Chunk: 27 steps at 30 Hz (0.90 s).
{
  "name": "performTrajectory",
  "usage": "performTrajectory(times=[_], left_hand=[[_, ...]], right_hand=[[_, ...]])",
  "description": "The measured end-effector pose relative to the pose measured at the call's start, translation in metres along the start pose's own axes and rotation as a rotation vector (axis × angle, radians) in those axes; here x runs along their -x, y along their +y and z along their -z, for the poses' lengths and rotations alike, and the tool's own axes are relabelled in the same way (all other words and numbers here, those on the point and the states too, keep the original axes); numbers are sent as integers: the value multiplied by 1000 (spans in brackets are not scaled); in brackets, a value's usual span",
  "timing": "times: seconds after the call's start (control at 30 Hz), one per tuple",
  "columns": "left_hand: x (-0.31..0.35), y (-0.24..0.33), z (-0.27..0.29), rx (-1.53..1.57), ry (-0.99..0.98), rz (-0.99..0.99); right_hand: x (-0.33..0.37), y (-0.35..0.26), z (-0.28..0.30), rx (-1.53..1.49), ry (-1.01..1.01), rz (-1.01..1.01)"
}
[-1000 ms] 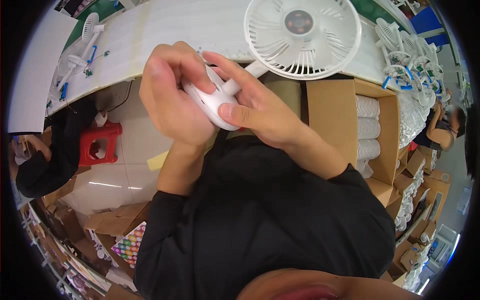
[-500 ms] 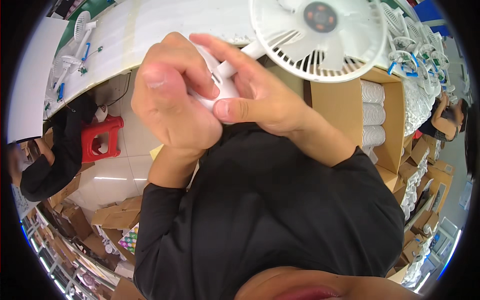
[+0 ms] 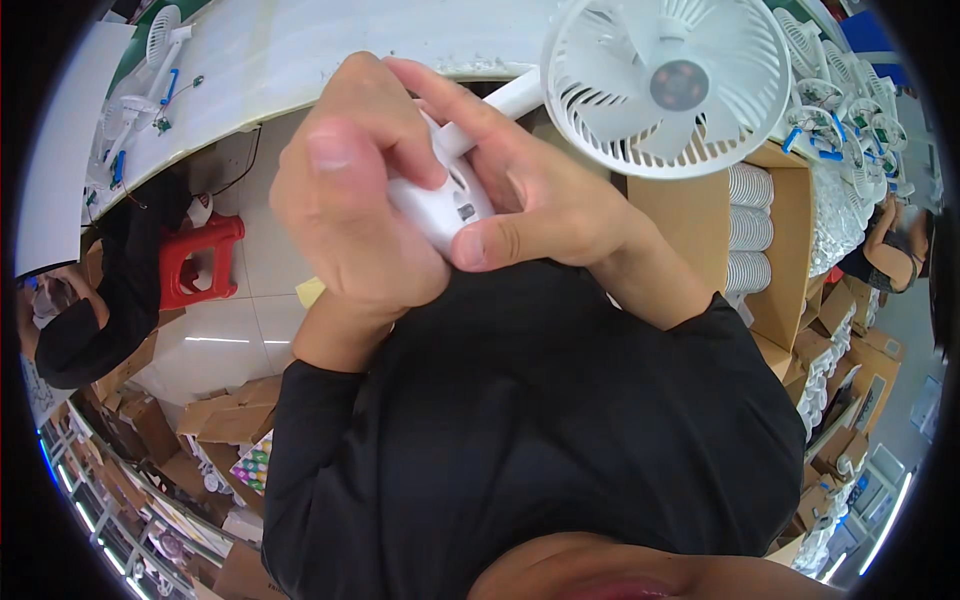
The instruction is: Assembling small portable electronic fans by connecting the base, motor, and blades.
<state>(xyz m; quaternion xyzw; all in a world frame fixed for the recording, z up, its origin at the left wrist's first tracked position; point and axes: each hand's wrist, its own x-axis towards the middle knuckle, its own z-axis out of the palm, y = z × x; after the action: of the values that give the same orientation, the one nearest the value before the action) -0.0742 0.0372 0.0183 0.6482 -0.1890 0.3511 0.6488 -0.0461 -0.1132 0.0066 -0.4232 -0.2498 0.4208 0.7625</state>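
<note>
Left hand [image 3: 352, 205] and right hand [image 3: 550, 215] grip one desk fan [image 3: 640, 100]; at nine o'clock, one stool [image 3: 222, 231]; at three, one carton [image 3: 682, 235].

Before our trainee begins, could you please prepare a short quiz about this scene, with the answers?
1. True or false: the left hand and the right hand both touch the white desk fan's base.
2. Which colour is the plastic stool? A) blue B) red C) green
3. Fill in: beside the right forearm, stacks of ribbed white pieces sit in an open ____ box.

Key: 1. True; 2. B; 3. cardboard
</note>
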Motion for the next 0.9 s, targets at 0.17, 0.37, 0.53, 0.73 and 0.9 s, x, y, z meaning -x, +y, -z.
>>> performTrajectory(times=[0.17,0.37,0.53,0.73,0.9], left_hand=[[-3,-2,-8,324,177,312],[-1,-9,4,322,-60,146],[3,-5,-5,349,123,251],[-6,4,4,393,33,197],[-3,-21,10,347,256,185]], right_hand=[[-7,9,2,239,24,229],[-2,12,-5,221,26,178],[-2,9,6,529,-86,362],[-7,15,8,535,-174,532],[-19,5,11,722,-64,421]])
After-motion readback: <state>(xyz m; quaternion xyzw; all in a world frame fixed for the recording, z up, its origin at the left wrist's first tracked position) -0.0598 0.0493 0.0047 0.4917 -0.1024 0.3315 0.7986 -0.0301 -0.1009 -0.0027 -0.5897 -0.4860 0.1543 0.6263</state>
